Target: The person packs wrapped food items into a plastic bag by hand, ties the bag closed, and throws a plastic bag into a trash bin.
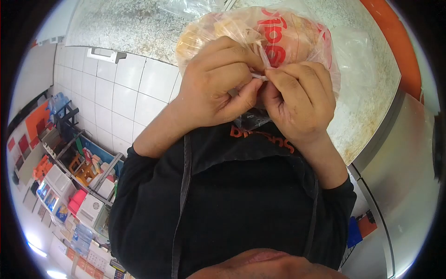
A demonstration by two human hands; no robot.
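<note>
A clear plastic bag [297,35] with red lettering lies on the worn white table, with pale brownish contents showing through. My left hand [218,79] is closed, its thumb and fingers pinching a twisted end of the bag. Close beside it, my right hand [299,95] pinches another twisted strand of the same plastic. The two strands meet between my fingertips. What exactly the contents are cannot be made out through the film. A dark plastic piece [253,119] shows below my hands, against my black apron [246,195].
The worn table [125,28] has another clear plastic bag [193,6] at its far edge. An orange edge [399,46] and a metal surface [413,153] stand at the right. Left are white floor tiles [111,93] and a cluttered shelf [88,172].
</note>
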